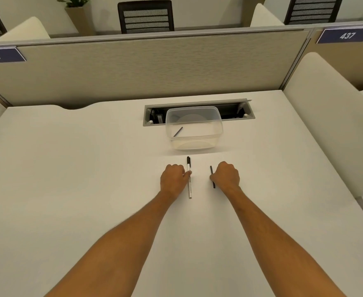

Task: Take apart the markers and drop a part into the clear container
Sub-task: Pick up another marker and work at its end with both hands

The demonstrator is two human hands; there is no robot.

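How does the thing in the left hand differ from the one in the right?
The white marker in the left hand is longer, pale with a black cap; the black rod in the right hand is thinner, shorter and all dark. Both point away from the person, over the table.

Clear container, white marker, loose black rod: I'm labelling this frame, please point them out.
clear container (216,137), head view, front rim.
white marker (189,185), head view, mid-barrel.
black rod (211,170), head view, upper end.

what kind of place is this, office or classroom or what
Most likely an open-plan office or study hall with numbered desks: a partition panel bears number signs 436 and 437, mesh-backed chairs sit beyond it, and the white desk has a cable tray.
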